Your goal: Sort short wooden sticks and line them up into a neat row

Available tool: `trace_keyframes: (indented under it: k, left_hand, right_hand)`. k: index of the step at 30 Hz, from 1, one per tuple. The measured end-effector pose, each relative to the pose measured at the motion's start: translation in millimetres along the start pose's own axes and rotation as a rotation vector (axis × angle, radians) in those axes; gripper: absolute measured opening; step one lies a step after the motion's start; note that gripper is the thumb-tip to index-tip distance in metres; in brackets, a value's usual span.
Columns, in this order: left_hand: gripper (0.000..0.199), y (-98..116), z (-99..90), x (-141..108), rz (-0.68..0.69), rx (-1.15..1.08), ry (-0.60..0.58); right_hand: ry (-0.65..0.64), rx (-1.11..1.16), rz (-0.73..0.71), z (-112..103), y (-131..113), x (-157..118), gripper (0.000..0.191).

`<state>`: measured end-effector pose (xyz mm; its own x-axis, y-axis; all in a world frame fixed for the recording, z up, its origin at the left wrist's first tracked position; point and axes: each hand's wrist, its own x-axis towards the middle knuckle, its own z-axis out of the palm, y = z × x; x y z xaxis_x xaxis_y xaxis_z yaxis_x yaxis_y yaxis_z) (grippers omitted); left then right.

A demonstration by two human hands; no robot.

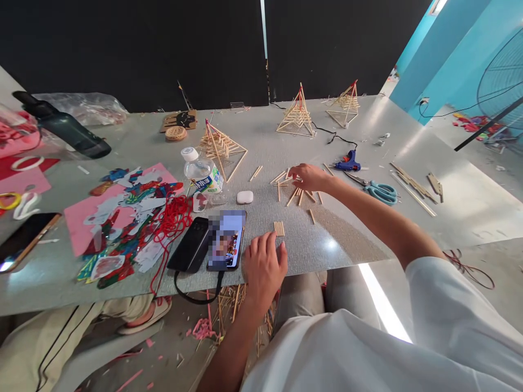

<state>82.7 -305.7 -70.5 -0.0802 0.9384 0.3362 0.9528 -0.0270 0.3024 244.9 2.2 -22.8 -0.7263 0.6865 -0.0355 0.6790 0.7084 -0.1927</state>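
My left hand [266, 265] rests at the table's near edge, fingers apart, its fingertips close below a small row of short sticks [279, 228] laid side by side. Farther out, my right hand [304, 177] reaches down over a loose pile of short wooden sticks [300, 196]; its fingers are bent together at the pile's upper part, and what lies between the fingertips is too small to make out. A single stick [312, 216] lies between the pile and the row. To the left of the row is a lit phone [236, 239], with a white earphone case [245, 197] above it.
Stick pyramids [223, 146] stand towards the back. A bottle [206, 177], red yarn [175, 215] and coloured scraps [122, 223] are at left. A blue glue gun [348, 161], scissors [379, 191] and long sticks [414, 182] lie at right. Another person's leg [122, 310] shows lower left.
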Motion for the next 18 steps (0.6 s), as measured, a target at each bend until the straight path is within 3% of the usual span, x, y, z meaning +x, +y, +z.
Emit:
trace_keyframes:
  k: [2,6,10,14,18]
  left_hand:
    - [0.033,20.3,-6.3,4.5,-0.022,0.001,-0.142]
    - [0.048,69.9,-16.0,27.3,-0.11,0.105,-0.489]
    - [0.047,98.0,-11.6,56.4,-0.081,0.136,-0.512]
    - [0.044,106.5,8.7,79.4,-0.08,0.115,-0.491]
    - [0.04,112.5,31.0,95.0,-0.063,0.102,-0.489]
  right_hand:
    - [-0.01,-0.017,0.027,-8.8,3.5,0.8,0.037]
    - [-0.015,-0.055,0.076,-27.8,4.4,1.9,0.038]
    - [-0.034,-0.092,0.097,-40.1,3.0,-9.7,0.039]
    - [-0.078,-0.145,0.128,-45.1,8.6,-23.1,0.035]
    - [-0.114,-0.187,0.151,-51.9,20.2,-14.9,0.037]
